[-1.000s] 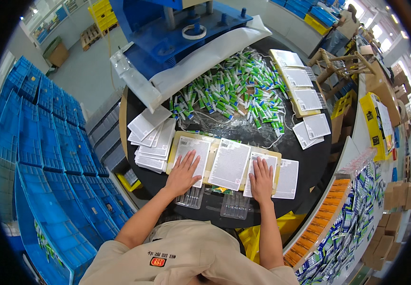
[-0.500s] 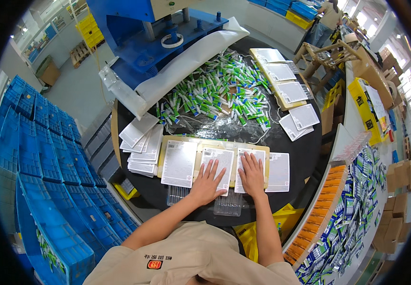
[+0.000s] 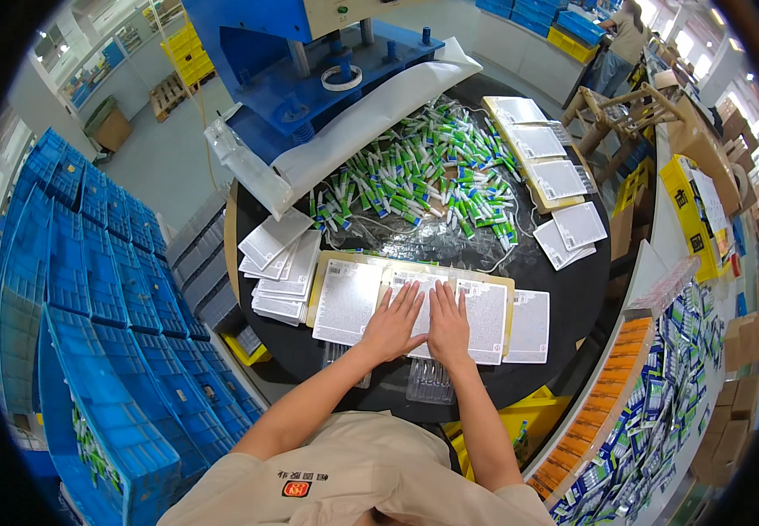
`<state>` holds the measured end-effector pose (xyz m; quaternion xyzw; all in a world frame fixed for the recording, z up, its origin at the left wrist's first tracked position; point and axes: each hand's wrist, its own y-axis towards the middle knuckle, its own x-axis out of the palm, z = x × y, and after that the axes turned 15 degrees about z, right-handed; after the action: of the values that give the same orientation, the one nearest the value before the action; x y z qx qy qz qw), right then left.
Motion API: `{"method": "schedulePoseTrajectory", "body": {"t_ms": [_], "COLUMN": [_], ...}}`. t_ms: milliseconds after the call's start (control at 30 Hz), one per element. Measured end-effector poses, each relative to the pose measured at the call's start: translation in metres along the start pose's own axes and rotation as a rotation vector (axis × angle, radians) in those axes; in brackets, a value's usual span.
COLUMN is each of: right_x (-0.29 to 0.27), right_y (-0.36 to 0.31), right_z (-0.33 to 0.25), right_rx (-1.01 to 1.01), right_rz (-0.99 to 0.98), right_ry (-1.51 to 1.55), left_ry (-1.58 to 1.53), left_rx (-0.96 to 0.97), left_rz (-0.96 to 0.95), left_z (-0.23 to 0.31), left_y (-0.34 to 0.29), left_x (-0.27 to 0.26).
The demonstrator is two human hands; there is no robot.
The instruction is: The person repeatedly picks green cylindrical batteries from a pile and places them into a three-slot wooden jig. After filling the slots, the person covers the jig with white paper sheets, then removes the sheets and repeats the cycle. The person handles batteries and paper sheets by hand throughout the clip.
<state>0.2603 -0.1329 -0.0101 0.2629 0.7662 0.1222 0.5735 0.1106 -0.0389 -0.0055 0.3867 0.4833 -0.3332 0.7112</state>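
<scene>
My left hand (image 3: 393,323) lies flat with fingers stretched on the middle of several white printed cards. My right hand (image 3: 448,326) rests flat beside it, fingers pointing away from me, thumbs near each other. The middle card is mostly hidden beneath them. A left card (image 3: 347,302) and a right card (image 3: 487,323) lie on the same yellow tray (image 3: 363,259). Past its right end sits another white card (image 3: 530,326). Clear plastic blisters (image 3: 430,382) stick out from under the cards on my side.
Green-and-white tubes (image 3: 414,175) are heaped behind the tray on the round black table (image 3: 563,289). A blue press (image 3: 309,61) stands beyond. Card stacks (image 3: 285,279) lie left; a second loaded tray (image 3: 533,180) lies right. Blue crates (image 3: 107,307) rise at far left.
My right hand has slid left from the right card to the middle one, next to my left hand. The whole view has shifted slightly.
</scene>
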Motion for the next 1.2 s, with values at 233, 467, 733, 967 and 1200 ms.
{"method": "schedulePoseTrajectory", "body": {"t_ms": [233, 467, 733, 967, 1200], "right_x": [-0.004, -0.006, -0.061, -0.089, -0.079], "right_y": [0.005, 0.021, 0.020, -0.150, -0.176], "right_z": [0.004, -0.028, 0.101, 0.281, 0.225], "right_rx": [-0.169, -0.024, 0.426, 1.581, 1.736], "right_rz": [-0.065, -0.204, 0.582, 0.866, 0.885], "right_ry": [-0.176, -0.174, -0.060, 0.548, 0.678], "left_ry": [-0.087, 0.014, -0.059, -0.650, -0.871], "left_rx": [-0.025, -0.247, -0.248, -0.543, -1.104], "left_rz": [0.064, 0.070, 0.012, 0.618, 1.030], "left_z": [-0.019, -0.057, -0.074, -0.082, -0.095], "left_y": [-0.014, -0.067, -0.049, -0.067, -0.172], "left_x": [-0.028, -0.039, -0.045, -0.082, -0.070]}}
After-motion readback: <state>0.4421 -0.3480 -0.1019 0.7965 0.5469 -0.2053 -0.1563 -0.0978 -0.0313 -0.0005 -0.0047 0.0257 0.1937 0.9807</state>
